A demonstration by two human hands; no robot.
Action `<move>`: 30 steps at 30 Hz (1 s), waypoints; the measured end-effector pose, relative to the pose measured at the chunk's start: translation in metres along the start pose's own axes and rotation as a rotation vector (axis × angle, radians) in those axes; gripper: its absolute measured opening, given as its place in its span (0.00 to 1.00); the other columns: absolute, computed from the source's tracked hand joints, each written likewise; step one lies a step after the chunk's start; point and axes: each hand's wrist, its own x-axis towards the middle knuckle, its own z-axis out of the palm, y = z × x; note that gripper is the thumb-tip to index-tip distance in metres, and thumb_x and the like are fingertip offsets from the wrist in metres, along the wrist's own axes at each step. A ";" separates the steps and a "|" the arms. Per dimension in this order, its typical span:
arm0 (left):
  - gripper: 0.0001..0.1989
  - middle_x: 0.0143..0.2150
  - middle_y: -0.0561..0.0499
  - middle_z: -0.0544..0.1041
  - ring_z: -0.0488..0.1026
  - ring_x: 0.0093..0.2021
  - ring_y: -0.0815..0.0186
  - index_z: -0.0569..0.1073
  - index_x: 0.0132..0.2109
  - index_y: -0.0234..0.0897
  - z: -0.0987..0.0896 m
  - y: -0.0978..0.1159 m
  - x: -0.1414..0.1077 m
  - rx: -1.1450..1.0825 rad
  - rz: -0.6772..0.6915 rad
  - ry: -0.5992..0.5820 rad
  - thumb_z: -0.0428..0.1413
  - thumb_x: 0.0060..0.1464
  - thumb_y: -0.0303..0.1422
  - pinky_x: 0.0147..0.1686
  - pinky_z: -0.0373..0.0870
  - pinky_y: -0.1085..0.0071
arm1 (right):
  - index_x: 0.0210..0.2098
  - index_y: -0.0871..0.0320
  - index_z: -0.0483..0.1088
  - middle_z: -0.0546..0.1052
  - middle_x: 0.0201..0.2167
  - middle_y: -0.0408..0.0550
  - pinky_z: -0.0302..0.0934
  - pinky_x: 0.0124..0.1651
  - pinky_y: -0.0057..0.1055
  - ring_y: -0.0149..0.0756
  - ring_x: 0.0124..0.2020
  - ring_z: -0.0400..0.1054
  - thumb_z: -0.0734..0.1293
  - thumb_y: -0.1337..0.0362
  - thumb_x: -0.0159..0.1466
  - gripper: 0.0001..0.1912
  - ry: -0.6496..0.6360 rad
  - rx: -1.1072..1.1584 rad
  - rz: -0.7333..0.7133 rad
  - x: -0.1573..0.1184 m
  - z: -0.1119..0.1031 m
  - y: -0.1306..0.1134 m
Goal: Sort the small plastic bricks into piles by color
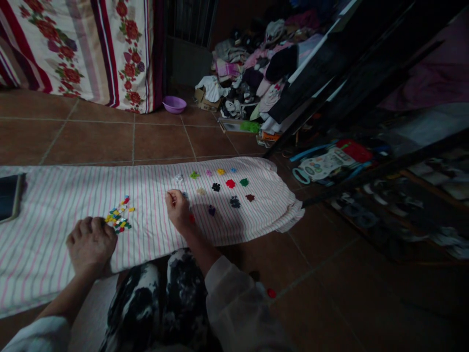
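A mixed pile of small coloured pieces (119,217) lies on the striped cloth (154,234). My left hand (91,242) rests on the cloth just left of that pile, its fingers curled down and together; what is under them is hidden. My right hand (177,208) is closed in a pinch over the cloth, near the white pieces (178,179); anything between its fingertips is too small to make out. Further right sit several small single-colour piles, among them black (216,187), red (230,183), green (244,182), yellow (220,171) and dark blue (211,210).
A dark tablet-like device (10,196) lies at the cloth's left end. On the tiled floor are a purple basin (174,104), a heap of clothes (252,73) and a colourful bag (335,161). Shoe racks (414,210) stand at the right.
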 end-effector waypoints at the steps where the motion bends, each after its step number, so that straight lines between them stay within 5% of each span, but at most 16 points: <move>1: 0.20 0.54 0.32 0.73 0.70 0.57 0.39 0.71 0.47 0.33 0.000 0.000 0.000 -0.002 -0.001 0.002 0.38 0.64 0.38 0.51 0.69 0.43 | 0.39 0.55 0.72 0.81 0.35 0.49 0.68 0.40 0.30 0.37 0.36 0.76 0.61 0.58 0.68 0.10 0.024 0.001 -0.005 0.002 -0.007 0.004; 21: 0.18 0.54 0.31 0.72 0.68 0.58 0.38 0.71 0.51 0.36 -0.007 0.003 -0.001 -0.106 -0.006 -0.019 0.43 0.61 0.36 0.51 0.68 0.39 | 0.39 0.58 0.76 0.81 0.40 0.55 0.69 0.47 0.36 0.41 0.42 0.74 0.59 0.58 0.62 0.16 0.312 -0.371 0.052 0.037 -0.170 0.090; 30: 0.16 0.55 0.32 0.72 0.67 0.60 0.38 0.70 0.49 0.36 -0.009 0.004 0.001 -0.107 -0.022 -0.051 0.42 0.63 0.37 0.52 0.67 0.38 | 0.36 0.61 0.78 0.80 0.35 0.55 0.67 0.50 0.39 0.42 0.39 0.72 0.62 0.62 0.56 0.15 0.374 -0.573 0.208 0.071 -0.245 0.139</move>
